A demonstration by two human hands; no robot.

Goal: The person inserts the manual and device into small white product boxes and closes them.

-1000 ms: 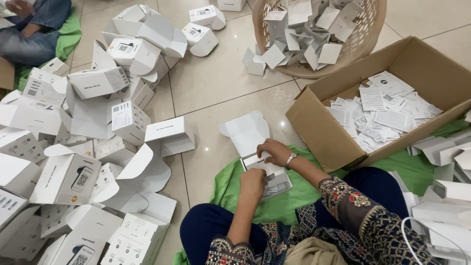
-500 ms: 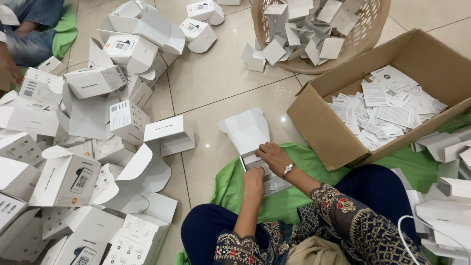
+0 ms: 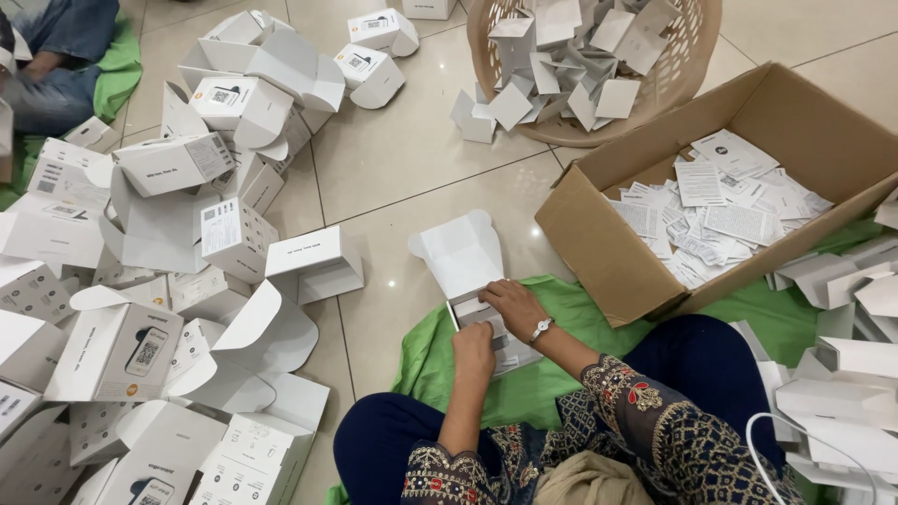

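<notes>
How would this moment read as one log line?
left hand and right hand: on open white box | green cloth beneath | cardboard box of leaflets beside

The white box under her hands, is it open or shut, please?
Open: the white box has its lid flap folded back flat on the floor, both hands on its open end.

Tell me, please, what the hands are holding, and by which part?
Both hands rest on a small open white box on the green cloth: the right hand on its top edge, the left hand at its near end.

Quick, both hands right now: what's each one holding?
Left hand: closed on the near end of the open white box.
Right hand: fingers resting on the same box; a firm grip cannot be told.
</notes>
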